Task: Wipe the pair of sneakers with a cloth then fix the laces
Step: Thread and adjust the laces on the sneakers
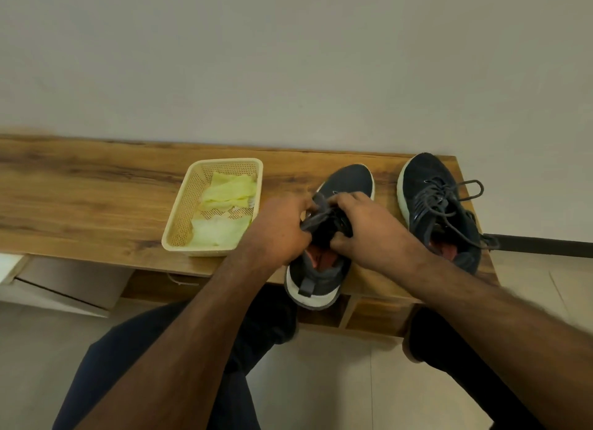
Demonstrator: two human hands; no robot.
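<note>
Meanwhile both hands (324, 227) pinch sneaker laces (316, 216) on wooden bench (96, 186) against grey wall (288, 60).

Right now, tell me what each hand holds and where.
Both the left hand and right hand pinch the laces of the near sneaker, above its tongue.

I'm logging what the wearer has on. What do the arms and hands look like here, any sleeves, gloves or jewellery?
Both forearms are bare to the frame's edge, with no sleeves visible. The left hand and right hand wear no gloves; no rings, watch or wristbands are visible.
</note>
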